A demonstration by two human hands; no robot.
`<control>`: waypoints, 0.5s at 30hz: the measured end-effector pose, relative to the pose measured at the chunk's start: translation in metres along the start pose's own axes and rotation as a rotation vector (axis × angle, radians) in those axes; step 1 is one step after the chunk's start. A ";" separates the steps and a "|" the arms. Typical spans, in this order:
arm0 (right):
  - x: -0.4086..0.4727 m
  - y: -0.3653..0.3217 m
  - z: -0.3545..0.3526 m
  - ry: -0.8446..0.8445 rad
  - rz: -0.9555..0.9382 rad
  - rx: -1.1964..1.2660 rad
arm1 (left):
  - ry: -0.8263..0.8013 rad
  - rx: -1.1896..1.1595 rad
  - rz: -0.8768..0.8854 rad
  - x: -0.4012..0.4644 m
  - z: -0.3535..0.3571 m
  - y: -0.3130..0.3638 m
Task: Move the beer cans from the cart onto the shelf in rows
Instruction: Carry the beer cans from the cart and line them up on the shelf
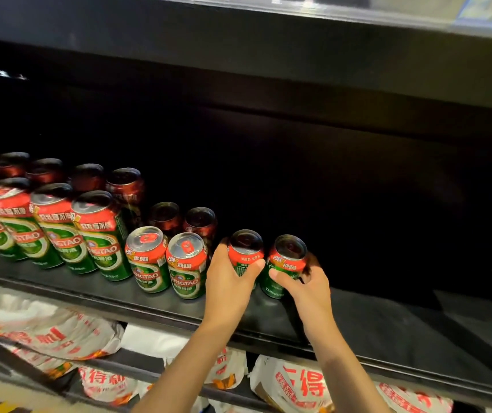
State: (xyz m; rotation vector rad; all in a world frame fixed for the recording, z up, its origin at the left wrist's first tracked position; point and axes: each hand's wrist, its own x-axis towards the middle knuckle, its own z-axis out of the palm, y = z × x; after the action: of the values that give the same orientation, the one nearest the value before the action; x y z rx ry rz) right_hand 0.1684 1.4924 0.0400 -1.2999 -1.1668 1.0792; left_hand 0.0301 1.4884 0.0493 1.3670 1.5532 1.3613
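On black shelf (268,315): left hand (228,283) grips one can (244,254), right hand (307,283) another (286,260) (two short cans (167,260) beside).

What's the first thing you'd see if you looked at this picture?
Two hands in the middle, each holding a green and red beer can at the front of the dark shelf: left hand, right hand. To their left stand rows of matching cans. Below lie white bags with red writing.
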 end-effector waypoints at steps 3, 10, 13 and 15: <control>0.008 0.003 0.001 -0.017 -0.018 -0.013 | 0.036 -0.005 -0.019 0.004 0.004 -0.003; 0.012 0.020 0.007 0.010 -0.057 -0.034 | 0.059 -0.067 -0.008 0.009 0.011 -0.009; 0.009 0.029 0.007 0.028 -0.063 -0.055 | 0.001 -0.102 0.016 0.005 0.011 -0.019; 0.009 0.034 0.005 0.031 -0.060 -0.093 | -0.034 -0.057 0.039 0.003 0.010 -0.026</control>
State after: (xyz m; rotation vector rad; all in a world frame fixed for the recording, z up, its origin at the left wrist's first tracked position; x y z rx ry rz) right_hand 0.1662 1.5021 0.0061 -1.3398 -1.2377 0.9677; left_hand 0.0309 1.4961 0.0222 1.3852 1.4622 1.3881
